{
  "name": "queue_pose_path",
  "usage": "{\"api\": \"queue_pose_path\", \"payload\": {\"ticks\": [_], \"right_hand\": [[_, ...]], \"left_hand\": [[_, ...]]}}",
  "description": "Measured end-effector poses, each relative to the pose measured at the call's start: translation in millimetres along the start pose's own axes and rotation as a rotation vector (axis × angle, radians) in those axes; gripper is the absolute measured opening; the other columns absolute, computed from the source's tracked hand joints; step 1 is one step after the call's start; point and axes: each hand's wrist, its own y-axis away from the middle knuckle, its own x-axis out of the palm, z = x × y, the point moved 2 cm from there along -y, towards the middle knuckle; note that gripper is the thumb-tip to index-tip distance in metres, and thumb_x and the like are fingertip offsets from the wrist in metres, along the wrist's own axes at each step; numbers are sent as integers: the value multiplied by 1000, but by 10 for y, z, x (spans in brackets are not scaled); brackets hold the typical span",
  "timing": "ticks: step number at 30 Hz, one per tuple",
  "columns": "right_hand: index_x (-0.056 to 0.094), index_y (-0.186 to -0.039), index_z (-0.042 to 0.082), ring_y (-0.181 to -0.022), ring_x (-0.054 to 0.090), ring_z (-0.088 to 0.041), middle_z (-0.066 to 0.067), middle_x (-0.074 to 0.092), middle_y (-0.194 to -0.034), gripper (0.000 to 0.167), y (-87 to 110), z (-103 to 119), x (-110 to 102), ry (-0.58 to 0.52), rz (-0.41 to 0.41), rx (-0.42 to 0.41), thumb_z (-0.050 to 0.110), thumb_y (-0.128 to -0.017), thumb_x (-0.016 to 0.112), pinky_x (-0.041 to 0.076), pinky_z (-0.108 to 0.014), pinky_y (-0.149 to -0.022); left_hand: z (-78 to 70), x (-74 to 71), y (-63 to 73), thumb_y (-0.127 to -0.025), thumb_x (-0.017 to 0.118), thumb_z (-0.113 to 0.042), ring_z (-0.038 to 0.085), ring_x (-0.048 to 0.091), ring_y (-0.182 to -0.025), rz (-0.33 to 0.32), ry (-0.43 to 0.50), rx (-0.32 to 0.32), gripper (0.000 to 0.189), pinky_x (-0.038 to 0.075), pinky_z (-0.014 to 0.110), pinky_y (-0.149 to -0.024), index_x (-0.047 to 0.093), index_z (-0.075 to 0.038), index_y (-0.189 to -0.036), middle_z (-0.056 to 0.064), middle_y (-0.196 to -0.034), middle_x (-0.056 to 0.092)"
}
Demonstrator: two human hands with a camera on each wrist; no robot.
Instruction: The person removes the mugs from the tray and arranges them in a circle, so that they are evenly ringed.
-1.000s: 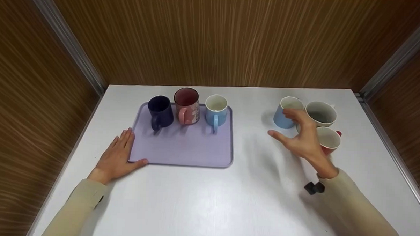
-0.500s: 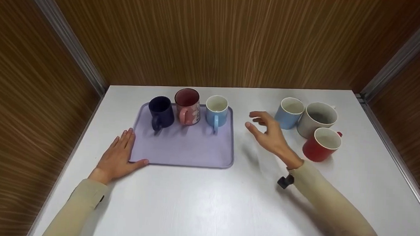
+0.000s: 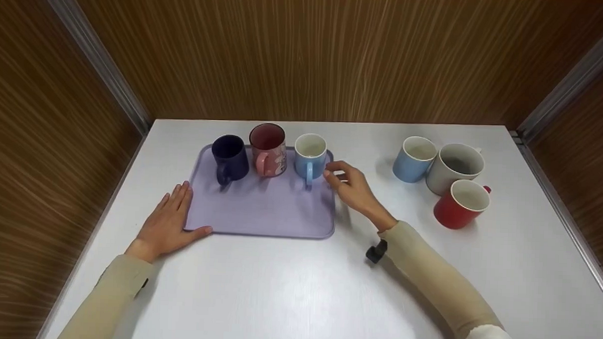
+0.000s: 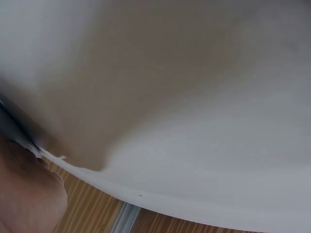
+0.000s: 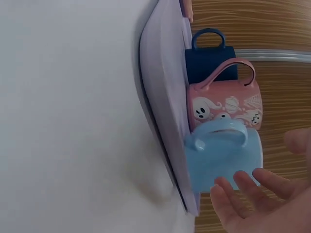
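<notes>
Toward the left of the frame, the left hand (image 3: 163, 229) lies flat on the white table (image 3: 267, 288), its fingers straight and the thumb spread out along the lower left corner of the lilac tray (image 3: 260, 213); it grips nothing. The tray occupies the centre-left of the frame, and three upright mugs stand in a row along its upper edge: a dark blue mug (image 3: 235, 168), then a pink mug (image 3: 277, 163) with white ghost figures, then a light blue mug (image 3: 303, 164). All three handles point toward the bottom of the frame.

Just right of the light blue mug, over the tray's right edge, is the right hand (image 3: 355, 191), fingers loosely bent and thumb apart from them, not closed around anything; whether its tips touch that mug cannot be told. A black wrist device (image 3: 377, 251) shows at the sleeve. Further along, at the right of the frame, stand a blue mug (image 3: 408, 165), a pale grey mug (image 3: 439, 177) and, below it, a red mug (image 3: 454, 210), all upright and close together.
</notes>
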Motion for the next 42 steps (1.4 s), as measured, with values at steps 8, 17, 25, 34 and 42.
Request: {"api": "queue_pose_path", "payload": {"ticks": [8,17,25,34,42], "right_hand": [[63,-138,-5,-110,73,-43,-24,67,-132,38,-119,-75,266,-153,59,93,21,-111,57,64,-47,-95],[61,-132,-10,-108,75,-42,-30,66,-132,37,-215,-73,472,-341,121,164,20,-115,47,65,-46,-94],[62,-120,-9,-85,74,-23,-13,71,-103,40,-253,-35,592,-458,114,227,25,-117,42,65,-35,-76],[58,-96,-2,-67,57,-18,-7,56,-81,44,-251,-60,663,-518,67,273,30,-118,37,55,-30,-58],[58,-86,3,-65,52,-18,-5,54,-76,42,-255,-29,604,-496,-28,247,27,-117,42,49,-30,-58]], "left_hand": [[-8,6,5,-94,63,-73,46,14,-164,-15,6,11,118,15,61,-133,20,11,-165,28,-176,15],[6,5,4,-94,62,-75,44,10,-165,12,2,-3,120,13,60,-134,17,10,-166,27,-177,12],[13,17,6,-94,62,-75,43,10,-166,13,4,-7,120,12,59,-134,16,10,-166,27,-177,11],[22,59,-5,-94,61,-77,42,9,-166,24,8,-15,122,11,58,-134,15,9,-167,26,-177,10],[30,28,-11,-94,62,-75,44,10,-165,6,8,-7,120,12,60,-134,17,10,-166,27,-177,11]]}}
